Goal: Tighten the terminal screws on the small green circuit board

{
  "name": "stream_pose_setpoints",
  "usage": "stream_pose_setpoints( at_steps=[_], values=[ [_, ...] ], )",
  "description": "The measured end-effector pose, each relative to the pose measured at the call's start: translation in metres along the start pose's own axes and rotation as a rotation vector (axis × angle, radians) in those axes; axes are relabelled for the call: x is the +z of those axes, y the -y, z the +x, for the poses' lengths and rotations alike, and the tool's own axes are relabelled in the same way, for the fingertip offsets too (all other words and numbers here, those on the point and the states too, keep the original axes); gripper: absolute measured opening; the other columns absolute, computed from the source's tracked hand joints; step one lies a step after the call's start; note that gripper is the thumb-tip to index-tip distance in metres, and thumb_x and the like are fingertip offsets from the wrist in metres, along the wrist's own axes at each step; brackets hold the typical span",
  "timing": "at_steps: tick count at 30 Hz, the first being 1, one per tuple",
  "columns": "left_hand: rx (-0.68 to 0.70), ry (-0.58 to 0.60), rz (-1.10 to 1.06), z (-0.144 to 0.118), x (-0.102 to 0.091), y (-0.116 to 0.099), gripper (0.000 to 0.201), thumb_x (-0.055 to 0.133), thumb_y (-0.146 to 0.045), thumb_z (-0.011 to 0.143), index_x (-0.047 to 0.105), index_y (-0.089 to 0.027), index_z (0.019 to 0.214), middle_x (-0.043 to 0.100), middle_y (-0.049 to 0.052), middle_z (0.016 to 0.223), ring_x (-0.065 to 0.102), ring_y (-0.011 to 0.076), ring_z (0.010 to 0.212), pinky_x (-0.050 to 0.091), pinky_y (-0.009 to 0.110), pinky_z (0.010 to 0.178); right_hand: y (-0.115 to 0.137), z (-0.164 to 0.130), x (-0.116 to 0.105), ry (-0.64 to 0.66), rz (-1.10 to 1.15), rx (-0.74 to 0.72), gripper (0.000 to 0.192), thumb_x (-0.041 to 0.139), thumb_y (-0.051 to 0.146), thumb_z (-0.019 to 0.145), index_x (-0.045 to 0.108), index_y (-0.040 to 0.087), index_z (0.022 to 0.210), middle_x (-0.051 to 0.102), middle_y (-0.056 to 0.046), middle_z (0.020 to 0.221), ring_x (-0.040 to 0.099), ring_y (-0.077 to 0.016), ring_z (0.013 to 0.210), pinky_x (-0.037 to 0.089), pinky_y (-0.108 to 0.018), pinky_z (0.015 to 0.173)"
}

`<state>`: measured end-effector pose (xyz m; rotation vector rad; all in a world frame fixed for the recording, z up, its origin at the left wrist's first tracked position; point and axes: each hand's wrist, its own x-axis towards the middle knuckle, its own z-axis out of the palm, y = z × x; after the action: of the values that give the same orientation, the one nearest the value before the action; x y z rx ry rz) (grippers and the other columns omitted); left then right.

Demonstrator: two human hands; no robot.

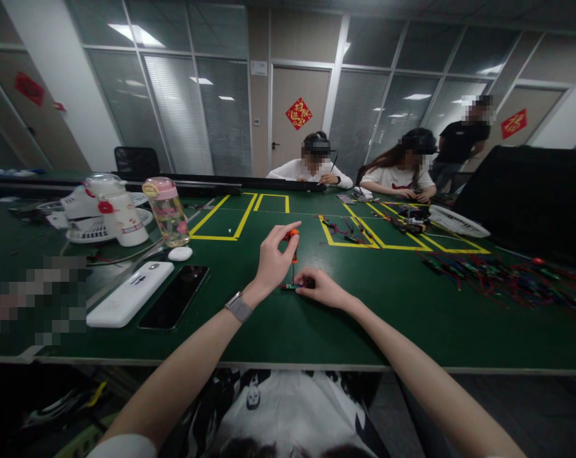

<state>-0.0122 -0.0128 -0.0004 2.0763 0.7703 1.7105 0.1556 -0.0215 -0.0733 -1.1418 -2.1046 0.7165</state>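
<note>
Gripping an orange screwdriver [292, 245], left hand [273, 259]; right hand [322, 287] on small part [290, 287].

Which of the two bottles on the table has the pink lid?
The clear plastic bottle nearer the black phone has the pink lid. The white bottle left of it has a clear lid and red decorations.

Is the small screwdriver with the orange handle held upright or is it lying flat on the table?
Upright. The left hand pinches the orange screwdriver at its top, tip down on the small part under the right hand.
</note>
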Motion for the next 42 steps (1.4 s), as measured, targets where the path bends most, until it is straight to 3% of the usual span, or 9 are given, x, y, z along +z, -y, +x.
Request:
stream_pose_setpoints(
  at_steps=[3,9,16,22,26,30,36,39,42],
  values=[
    [-0.009,-0.036,0.061,0.0004,-0.001,-0.0011,0.021,0.06,-0.024,0.088,0.068,-0.024,0.106,0.058,0.003,0.095,0.058,0.0152,0.088,0.047,0.028,0.083,0.0002,-0.0002,0.0,0.001,0.008,0.006,0.014,0.066,0.013,0.075,0.065,0.015,0.089,0.057,0.0,0.078,0.054,-0.0137,0.071,0.044,-0.027,0.069],
    [-0.032,0.069,-0.088,0.0015,-0.0009,0.0006,0.033,0.041,-0.019,0.096,0.06,-0.025,0.123,0.063,0.005,0.111,0.059,0.0157,0.105,0.045,0.03,0.094,0.0005,-0.0004,-0.0006,0.007,-0.004,0.001,0.014,0.066,0.013,0.076,0.066,0.014,0.089,0.057,-0.001,0.08,0.054,-0.0135,0.072,0.044,-0.026,0.069],
    [0.017,-0.056,0.057,-0.0008,0.0002,-0.0023,0.018,0.063,-0.024,0.086,0.069,-0.022,0.102,0.057,0.002,0.089,0.056,0.0136,0.083,0.047,0.026,0.081,0.0002,0.0002,0.0001,0.002,-0.002,0.007,0.012,0.066,0.016,0.077,0.066,0.015,0.089,0.057,-0.001,0.078,0.054,-0.0135,0.07,0.043,-0.026,0.066],
    [0.024,0.061,-0.031,0.0001,-0.0013,-0.0015,0.032,0.041,-0.019,0.096,0.061,-0.024,0.121,0.063,0.005,0.112,0.058,0.0156,0.106,0.044,0.029,0.093,-0.0014,0.0002,0.0002,-0.002,0.01,-0.007,0.012,0.066,0.017,0.077,0.066,0.016,0.088,0.058,0.0,0.077,0.054,-0.0137,0.07,0.044,-0.026,0.067],
    [0.009,0.003,-0.014,0.0014,-0.0009,-0.0011,0.025,0.052,-0.021,0.092,0.064,-0.022,0.114,0.066,0.004,0.101,0.061,0.0155,0.094,0.047,0.028,0.086,-0.0013,0.0002,0.0001,0.003,0.006,-0.003,0.012,0.066,0.017,0.077,0.066,0.016,0.089,0.059,-0.001,0.079,0.055,-0.0136,0.071,0.045,-0.026,0.069],
    [0.013,-0.039,0.062,0.0005,-0.0009,-0.0026,0.018,0.062,-0.024,0.086,0.069,-0.021,0.103,0.059,0.003,0.092,0.058,0.0141,0.085,0.047,0.027,0.082,0.0001,-0.0001,0.0001,-0.003,0.007,0.005,0.012,0.066,0.017,0.077,0.066,0.015,0.088,0.059,-0.001,0.079,0.054,-0.0135,0.07,0.044,-0.026,0.068],
    [-0.007,0.05,-0.043,0.0009,-0.0016,0.001,0.033,0.04,-0.018,0.097,0.061,-0.023,0.121,0.063,0.005,0.113,0.058,0.0155,0.107,0.044,0.03,0.095,0.0017,-0.0003,-0.001,0.005,0.003,-0.004,0.011,0.066,0.017,0.078,0.066,0.015,0.088,0.059,-0.001,0.079,0.055,-0.0137,0.071,0.044,-0.026,0.068],
    [-0.028,0.018,-0.073,0.0015,-0.0014,0.0022,0.031,0.043,-0.018,0.095,0.059,-0.021,0.121,0.066,0.006,0.111,0.061,0.0161,0.104,0.047,0.03,0.092,0.002,-0.0002,-0.0011,0.008,-0.003,-0.001,0.011,0.066,0.017,0.078,0.067,0.015,0.089,0.059,-0.001,0.08,0.055,-0.0136,0.071,0.044,-0.026,0.069],
    [-0.006,-0.053,-0.004,0.001,-0.0011,0.0001,0.022,0.053,-0.019,0.091,0.065,-0.02,0.11,0.066,0.005,0.1,0.062,0.016,0.093,0.049,0.029,0.084,0.0015,0.0001,-0.0006,0.009,-0.003,0.006,0.011,0.066,0.016,0.078,0.066,0.015,0.089,0.058,-0.001,0.079,0.054,-0.0134,0.071,0.044,-0.026,0.068]
  ],
)
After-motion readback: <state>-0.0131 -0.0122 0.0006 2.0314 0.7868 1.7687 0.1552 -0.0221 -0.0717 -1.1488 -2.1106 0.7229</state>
